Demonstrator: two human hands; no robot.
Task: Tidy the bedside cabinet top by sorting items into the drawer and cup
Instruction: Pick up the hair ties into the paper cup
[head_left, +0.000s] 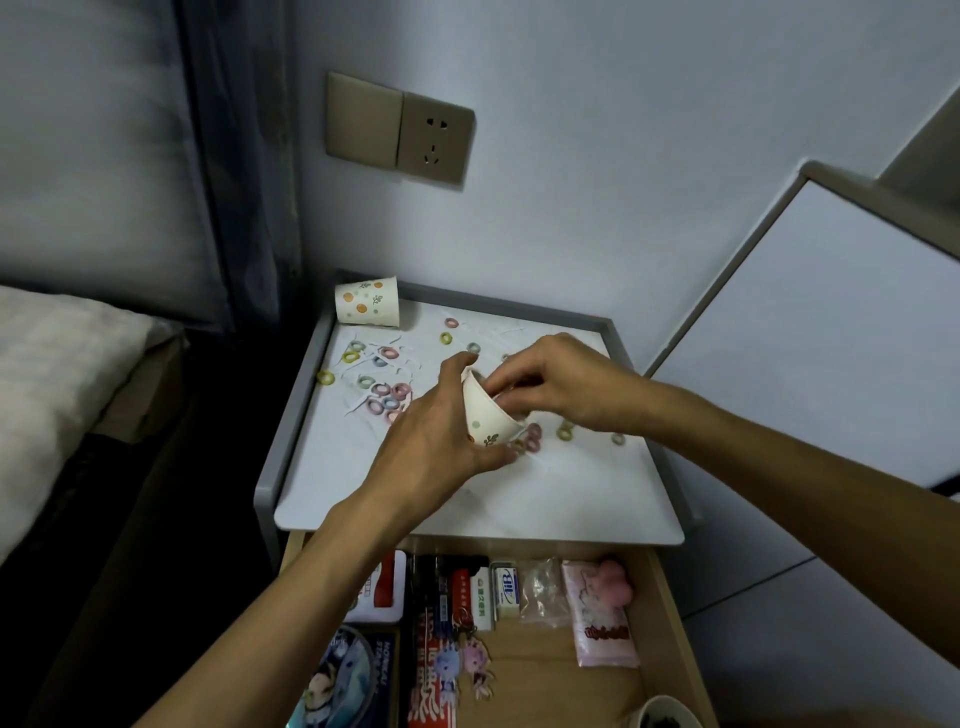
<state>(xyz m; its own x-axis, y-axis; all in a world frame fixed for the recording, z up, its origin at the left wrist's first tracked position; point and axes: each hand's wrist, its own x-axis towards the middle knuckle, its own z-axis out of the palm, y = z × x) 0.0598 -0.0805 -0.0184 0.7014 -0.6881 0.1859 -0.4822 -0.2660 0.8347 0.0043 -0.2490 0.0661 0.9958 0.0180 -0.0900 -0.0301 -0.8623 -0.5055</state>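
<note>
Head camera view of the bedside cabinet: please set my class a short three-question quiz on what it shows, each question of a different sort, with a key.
1. True or false: the drawer under the cabinet top is shut.
2. The left hand grips a tilted cup. Where is the second cup? A: on its side at the back left corner of the top. B: upright at the front right corner. C: stacked inside the tilted cup.
3. What small things lie scattered over the top?
Key: 1 false, it stands open. 2 A. 3 coloured rings.
</note>
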